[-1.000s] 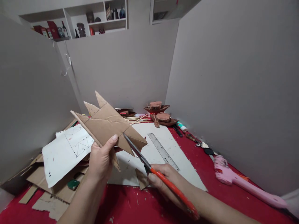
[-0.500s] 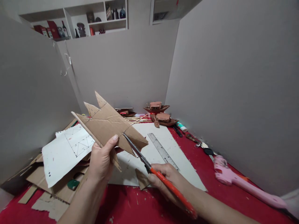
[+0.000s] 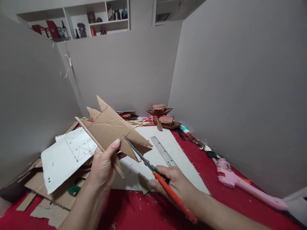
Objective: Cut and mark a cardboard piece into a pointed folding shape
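My left hand point(image 3: 106, 163) is closed on a piece of cardboard point(image 3: 111, 126) with pointed, zigzag ends, its thumb pressed on the near face. Pencil lines and a crease cross the cardboard. My right hand point(image 3: 174, 183) grips a pair of scissors point(image 3: 171, 195) with orange-red handle covering; a bit of green shows by the fingers. The blades lie in a slit near the lower right of the cardboard, their tips at the inner end of the cut. Below my right fingers lies a small cardboard scrap point(image 3: 144, 183).
A metal ruler point(image 3: 164, 151) lies on a white board point(image 3: 189, 169) over red cloth. Model boats point(image 3: 159, 110) and thin sticks stand behind. A pink glue gun point(image 3: 249, 187) lies right. At left are a drawn paper sheet point(image 3: 59, 163), cardboard point(image 3: 35, 185) and a green tape roll point(image 3: 74, 189).
My right hand has shifted slightly up and left with the scissors, and its grip has changed, showing green by the fingers. The cardboard stays nearly in place. The view has moved slightly.
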Available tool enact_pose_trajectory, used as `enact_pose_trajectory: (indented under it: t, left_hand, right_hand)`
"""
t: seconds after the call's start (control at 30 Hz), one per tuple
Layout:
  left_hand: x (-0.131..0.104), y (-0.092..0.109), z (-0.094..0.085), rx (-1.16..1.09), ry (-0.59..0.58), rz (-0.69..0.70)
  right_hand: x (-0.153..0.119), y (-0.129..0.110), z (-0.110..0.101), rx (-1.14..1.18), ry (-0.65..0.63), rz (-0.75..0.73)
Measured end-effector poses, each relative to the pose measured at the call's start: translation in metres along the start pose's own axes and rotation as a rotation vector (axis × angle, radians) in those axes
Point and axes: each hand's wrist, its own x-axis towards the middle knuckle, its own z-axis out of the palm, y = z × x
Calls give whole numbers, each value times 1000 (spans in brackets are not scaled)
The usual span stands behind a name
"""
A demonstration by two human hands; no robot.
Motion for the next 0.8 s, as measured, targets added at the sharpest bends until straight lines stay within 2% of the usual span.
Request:
enact_pose_trajectory:
  t: [0.17,0.43,0.8]
  left_hand:
    - [1,1,1,-58,23,-104]
    - [-3,-3,7,-66,13,-98]
    - [-2,-2,4,-17,34,-73]
  right_hand:
    - [1,1,0,-60,37,12]
    - [3,5,-1,-265,86,-12]
    - [2,-1,-2,-40,49,41]
